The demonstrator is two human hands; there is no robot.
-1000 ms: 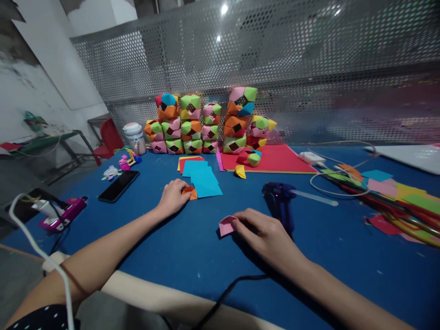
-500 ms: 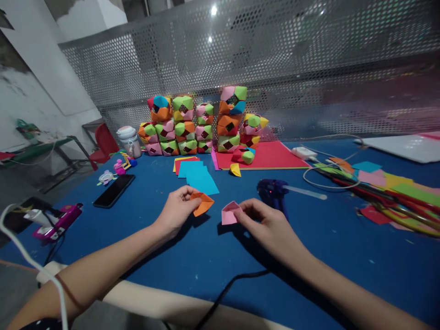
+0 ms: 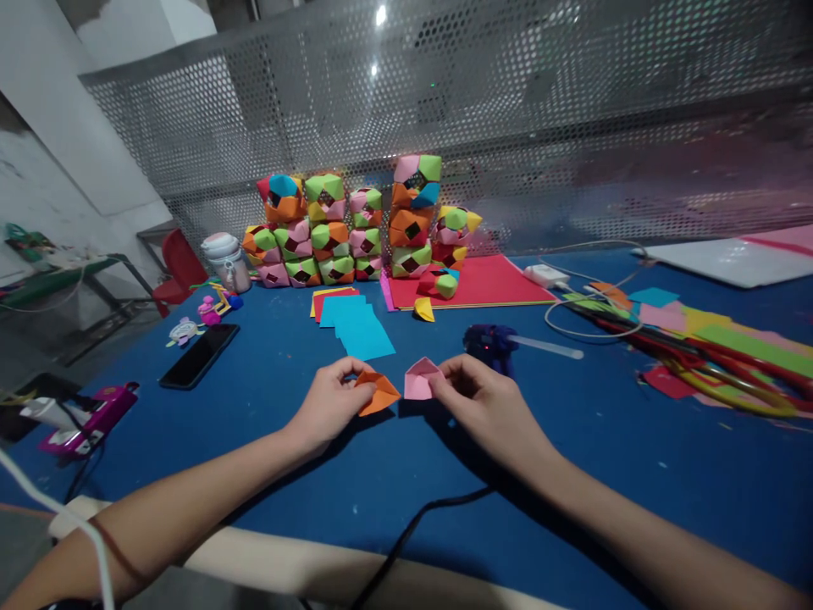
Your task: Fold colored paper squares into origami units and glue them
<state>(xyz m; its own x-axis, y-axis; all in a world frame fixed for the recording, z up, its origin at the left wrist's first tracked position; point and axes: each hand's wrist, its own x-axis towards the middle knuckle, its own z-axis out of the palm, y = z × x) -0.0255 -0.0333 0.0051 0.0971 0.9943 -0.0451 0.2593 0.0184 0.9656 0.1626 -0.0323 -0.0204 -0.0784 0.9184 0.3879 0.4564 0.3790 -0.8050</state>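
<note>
Both hands have drawn together; left hand [image 3: 330,405] pinches the orange folded paper unit [image 3: 378,393], right hand [image 3: 479,396] the pink folded paper unit [image 3: 420,380], near the tabletop's [image 3: 572,440] front edge; jar [image 3: 223,262] contents unclear.

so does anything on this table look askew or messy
The top multicoloured folded-paper cube on the tallest stack sits tilted, and coloured paper strips and scraps lie jumbled at the right side of the blue table.

No text, label, brand or number can be read; nothing legible is seen on orange fold [image 3: 379,392], pink fold [image 3: 419,379], phone [image 3: 199,357] or jar [image 3: 223,261].
</note>
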